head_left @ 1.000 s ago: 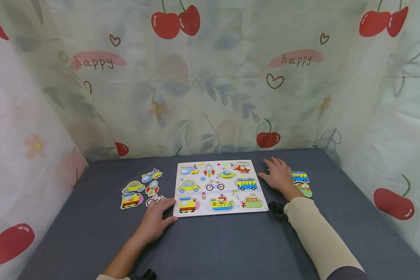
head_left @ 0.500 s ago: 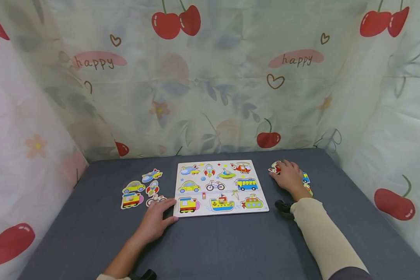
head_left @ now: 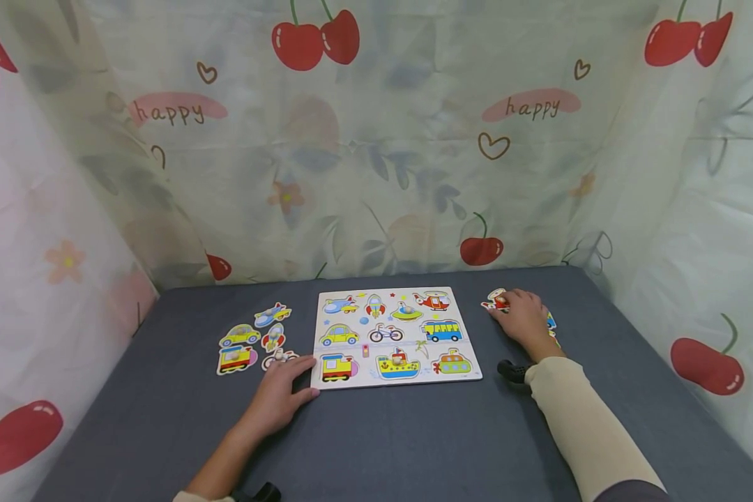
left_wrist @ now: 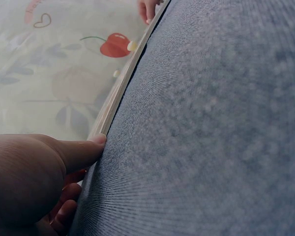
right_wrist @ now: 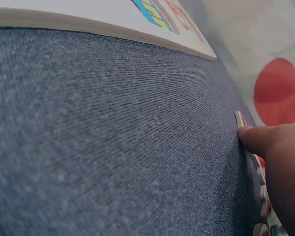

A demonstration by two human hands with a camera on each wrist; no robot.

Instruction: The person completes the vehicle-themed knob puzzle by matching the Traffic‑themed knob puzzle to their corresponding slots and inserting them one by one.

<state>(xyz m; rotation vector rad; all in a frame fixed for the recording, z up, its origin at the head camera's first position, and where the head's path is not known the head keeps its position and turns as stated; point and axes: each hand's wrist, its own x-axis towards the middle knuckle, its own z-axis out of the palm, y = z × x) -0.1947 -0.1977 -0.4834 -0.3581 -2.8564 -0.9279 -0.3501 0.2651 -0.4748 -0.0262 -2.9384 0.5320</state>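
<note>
A wooden puzzle board (head_left: pixel 408 341) with vehicle pictures lies mid-table. At its near left corner, my left hand (head_left: pixel 276 394) rests with the thumb (left_wrist: pixel 81 152) along the front edge and a finger at the left edge. My right hand (head_left: pixel 527 324) is over the loose pieces at the right, its other fingertips hidden beneath it. In the right wrist view its thumb (right_wrist: pixel 255 140) touches the edge of the red helicopter piece (head_left: pixel 495 300). Part of a blue bus piece (head_left: pixel 551 321) shows beyond this hand. I cannot tell whether the right fingers grip a piece.
Left of the board lie a plane piece (head_left: pixel 272 315), a yellow car piece (head_left: pixel 239 335), a rocket piece (head_left: pixel 273 338), a train piece (head_left: pixel 236 359) and a bicycle piece (head_left: pixel 278 358), partly behind my left hand. Printed curtains (head_left: pixel 376 174) surround the dark table (head_left: pixel 376 446).
My right hand has moved right from beside the board onto the loose pieces, uncovering the helicopter piece and covering more of the bus piece. The left hand and the board have stayed put.
</note>
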